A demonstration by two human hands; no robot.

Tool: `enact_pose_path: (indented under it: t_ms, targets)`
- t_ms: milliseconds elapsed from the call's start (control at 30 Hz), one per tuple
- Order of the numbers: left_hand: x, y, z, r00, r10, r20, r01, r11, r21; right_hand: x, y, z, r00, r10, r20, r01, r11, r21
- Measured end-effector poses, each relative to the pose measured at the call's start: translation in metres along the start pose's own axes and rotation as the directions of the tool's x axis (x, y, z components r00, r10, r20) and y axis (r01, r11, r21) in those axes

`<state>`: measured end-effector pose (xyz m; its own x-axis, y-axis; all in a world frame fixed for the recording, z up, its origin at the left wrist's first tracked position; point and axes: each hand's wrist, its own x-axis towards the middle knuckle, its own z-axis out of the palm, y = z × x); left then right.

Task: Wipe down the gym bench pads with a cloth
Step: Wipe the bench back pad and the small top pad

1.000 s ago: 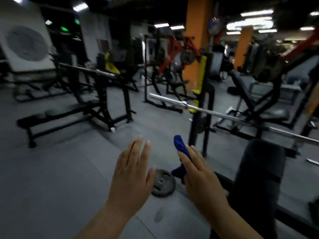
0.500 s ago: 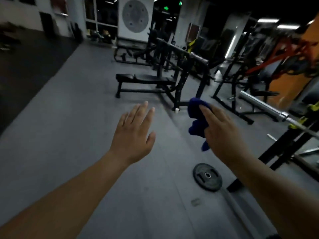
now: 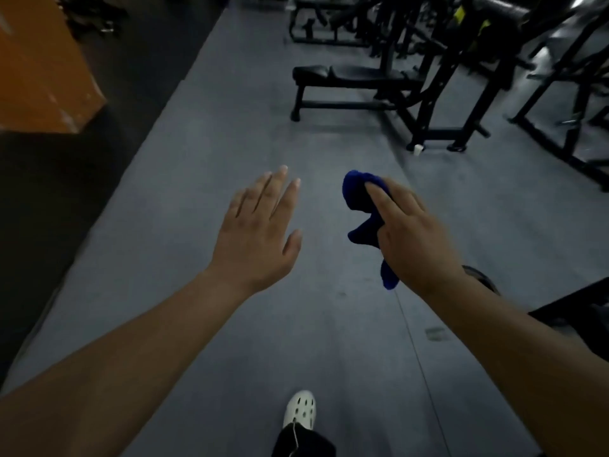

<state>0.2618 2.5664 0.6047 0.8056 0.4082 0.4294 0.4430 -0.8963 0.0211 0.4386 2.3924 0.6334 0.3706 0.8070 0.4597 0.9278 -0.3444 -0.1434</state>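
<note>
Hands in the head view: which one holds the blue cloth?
The right hand holds it, with the blue cloth bunched in its grip. The left hand is spread flat with straight fingers and holds nothing.

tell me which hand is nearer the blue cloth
Right. The right hand holds the blue cloth pinched in its fingers; the left hand hovers open to the cloth's left, apart from it.

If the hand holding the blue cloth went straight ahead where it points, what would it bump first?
Probably the near end of the black bench; only open floor shows before it, though depth is unclear.
</note>
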Motion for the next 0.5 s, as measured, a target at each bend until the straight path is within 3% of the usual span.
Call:
enact_pose_path:
  t_ms: [500]
  targets:
    - [-0.019, -0.014, 0.136, 0.956, -0.033, 0.291, 0.056, 0.996, -0.069, 0.006, 0.028, 0.137, 0.965, 0.019, 0.262, -0.053, 0.991, 0.126]
